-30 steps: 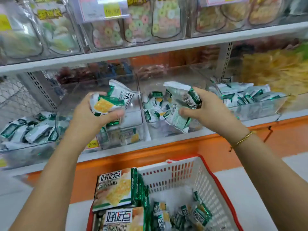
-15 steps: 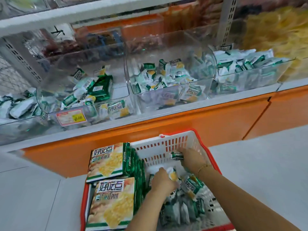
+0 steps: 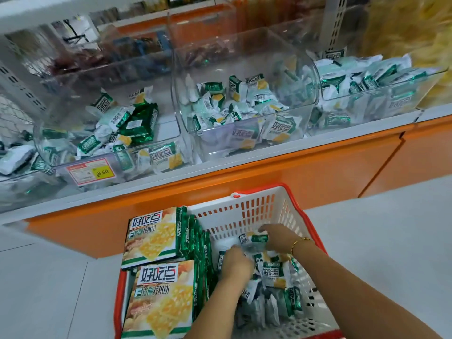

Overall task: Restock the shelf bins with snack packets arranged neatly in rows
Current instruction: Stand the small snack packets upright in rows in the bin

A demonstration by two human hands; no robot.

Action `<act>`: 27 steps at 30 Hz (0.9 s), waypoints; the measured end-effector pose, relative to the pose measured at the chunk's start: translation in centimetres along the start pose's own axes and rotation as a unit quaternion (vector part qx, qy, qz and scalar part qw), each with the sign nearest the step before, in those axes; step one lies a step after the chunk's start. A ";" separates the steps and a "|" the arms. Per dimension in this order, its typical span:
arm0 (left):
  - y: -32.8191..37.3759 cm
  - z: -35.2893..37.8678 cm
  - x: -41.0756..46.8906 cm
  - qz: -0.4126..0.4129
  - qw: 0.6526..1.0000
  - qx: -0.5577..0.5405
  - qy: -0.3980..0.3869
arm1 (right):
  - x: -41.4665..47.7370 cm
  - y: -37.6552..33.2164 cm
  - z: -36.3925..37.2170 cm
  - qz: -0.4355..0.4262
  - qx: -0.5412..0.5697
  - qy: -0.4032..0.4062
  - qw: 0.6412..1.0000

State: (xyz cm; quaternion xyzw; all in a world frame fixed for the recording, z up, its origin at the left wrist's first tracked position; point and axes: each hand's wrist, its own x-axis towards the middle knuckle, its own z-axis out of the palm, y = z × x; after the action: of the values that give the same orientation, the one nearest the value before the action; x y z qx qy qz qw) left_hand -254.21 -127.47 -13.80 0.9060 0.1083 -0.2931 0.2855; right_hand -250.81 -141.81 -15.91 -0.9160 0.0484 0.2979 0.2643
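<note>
A shop aisle with a pale floor and a white shelf on an orange base fills the view, and a red-rimmed basket stands low in front of it. Inside the basket, along its left wall, 2 large flat biscuit packs lie face up with more standing on edge beside them; its right half holds a heap of loose snack packets. Both arms reach into that heap. The right grip, at the basket's far end, is clenched round a green-tipped packet; the left grip, nearer the basket's middle, is sunk among the packets with its fingers hidden, so I cannot tell whether it grasps anything. Beyond the basket, on the shelf, sit 3 clear bins: the left bin, with a price tag reading 8.60 on its front, holds a thin scatter of packets; the middle bin holds a jumble; the right bin is heaped fullest. None shows tidy rows. The step in hand looks like gathering a fresh handful from the basket. The next move calls for lifting both handfuls clear of the basket's rim, carrying them beyond it to the emptier left or middle bin, and laying them flat, faces one way, side by side, not dropped.
</note>
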 end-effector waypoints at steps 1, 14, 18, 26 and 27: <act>0.5 -1.0 -0.4 0.027 1.000 -0.004 0.011 | -0.4 -0.6 -1.0 -0.005 0.021 0.010 1.000; 5.5 -31.5 -4.7 0.336 0.902 -0.066 0.264 | -10.5 -16.0 -21.6 -0.281 -0.037 0.430 0.857; 5.3 -36.4 0.3 0.203 0.958 0.190 0.068 | -7.3 -15.3 -24.0 -0.201 -0.198 0.282 0.917; 6.9 -38.1 5.6 0.152 0.899 0.406 -0.060 | -3.3 -14.9 -25.3 -0.159 -0.213 0.213 0.940; 7.2 -37.9 6.1 0.151 0.901 0.401 -0.069 | -3.1 -15.2 -25.3 -0.156 -0.210 0.207 0.943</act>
State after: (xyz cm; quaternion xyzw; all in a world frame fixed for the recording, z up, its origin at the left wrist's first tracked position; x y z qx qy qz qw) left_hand -228.95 -111.12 11.08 0.9270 -0.1768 -0.3264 -0.0544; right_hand -236.44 -142.01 10.00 -0.9882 -0.1047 0.0605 0.0936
